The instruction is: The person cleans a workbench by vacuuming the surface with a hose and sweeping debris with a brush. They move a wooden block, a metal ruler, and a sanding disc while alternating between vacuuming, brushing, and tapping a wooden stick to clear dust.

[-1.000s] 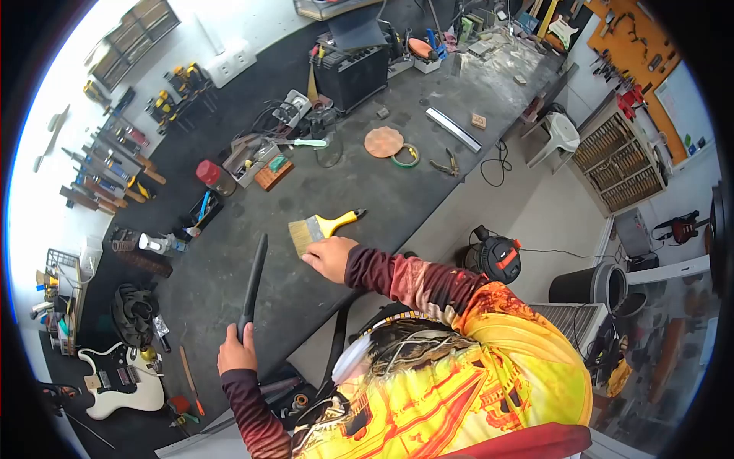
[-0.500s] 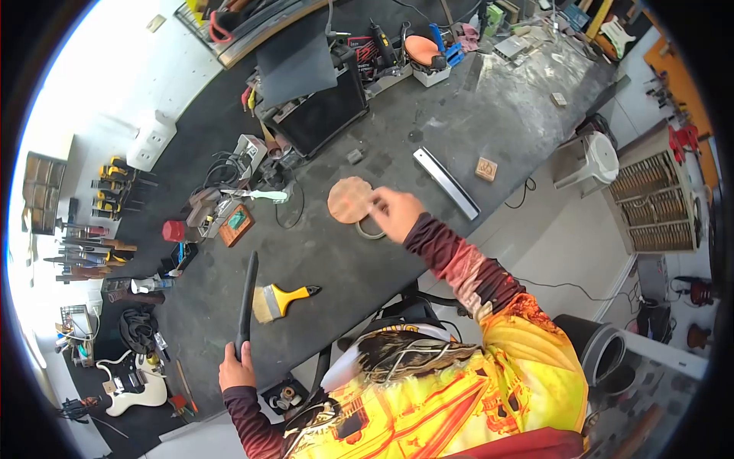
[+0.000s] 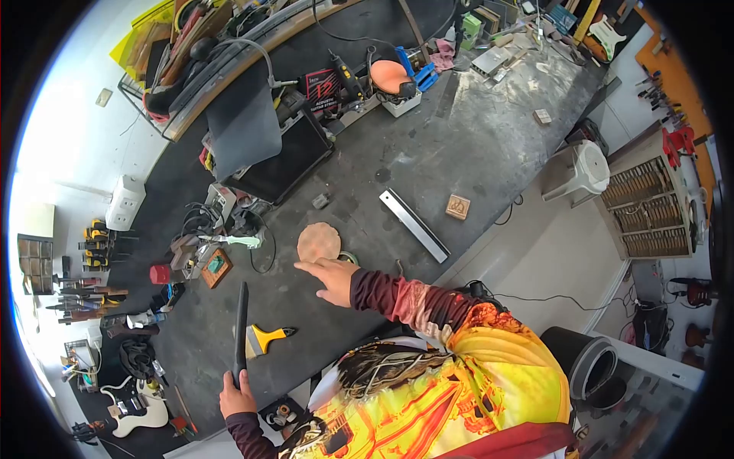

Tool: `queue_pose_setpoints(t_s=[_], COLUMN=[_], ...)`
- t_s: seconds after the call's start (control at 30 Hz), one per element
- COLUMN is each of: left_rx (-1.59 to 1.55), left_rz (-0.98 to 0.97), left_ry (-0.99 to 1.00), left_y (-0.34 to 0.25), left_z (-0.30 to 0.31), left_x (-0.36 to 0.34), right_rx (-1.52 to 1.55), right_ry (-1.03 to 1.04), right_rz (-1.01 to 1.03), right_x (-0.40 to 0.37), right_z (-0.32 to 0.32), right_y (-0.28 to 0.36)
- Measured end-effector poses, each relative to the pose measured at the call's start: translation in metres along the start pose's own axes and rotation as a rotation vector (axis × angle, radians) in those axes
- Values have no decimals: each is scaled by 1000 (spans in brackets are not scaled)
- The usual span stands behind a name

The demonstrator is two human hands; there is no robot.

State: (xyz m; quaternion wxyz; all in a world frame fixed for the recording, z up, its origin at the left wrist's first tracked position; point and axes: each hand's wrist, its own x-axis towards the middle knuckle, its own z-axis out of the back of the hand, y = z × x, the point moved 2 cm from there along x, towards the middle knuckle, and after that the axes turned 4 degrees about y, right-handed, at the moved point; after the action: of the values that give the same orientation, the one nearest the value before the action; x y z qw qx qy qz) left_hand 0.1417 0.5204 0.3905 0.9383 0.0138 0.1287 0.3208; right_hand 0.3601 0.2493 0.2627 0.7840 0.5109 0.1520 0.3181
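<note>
While the left hand is gripping a long black bar beside a yellow-handled flat brush, the right hand is hanging open, palm down, just beside a round tan disc on the dark grey workbench; keeping the bar's tip clear is looking wise.

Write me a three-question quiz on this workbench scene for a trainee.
1. True or false: the left hand grips a long black tool.
2. Fill in: the paintbrush has a ___ handle.
3. Pick one: the right hand, beside the round tan disc, is A) open with fingers extended, B) clenched round the paintbrush, C) out of view.
Key: 1 true; 2 yellow; 3 A.
</note>
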Motion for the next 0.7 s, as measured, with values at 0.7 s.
queue_pose_setpoints(t_s=[0.7], left_rx=[-362], left_rz=[156], left_ry=[51], left_y=[121], left_z=[-73], left_x=[-105], right_rx=[-403], right_ry=[180], right_rz=[-83], right_x=[-108], right_z=[-59], right_y=[53])
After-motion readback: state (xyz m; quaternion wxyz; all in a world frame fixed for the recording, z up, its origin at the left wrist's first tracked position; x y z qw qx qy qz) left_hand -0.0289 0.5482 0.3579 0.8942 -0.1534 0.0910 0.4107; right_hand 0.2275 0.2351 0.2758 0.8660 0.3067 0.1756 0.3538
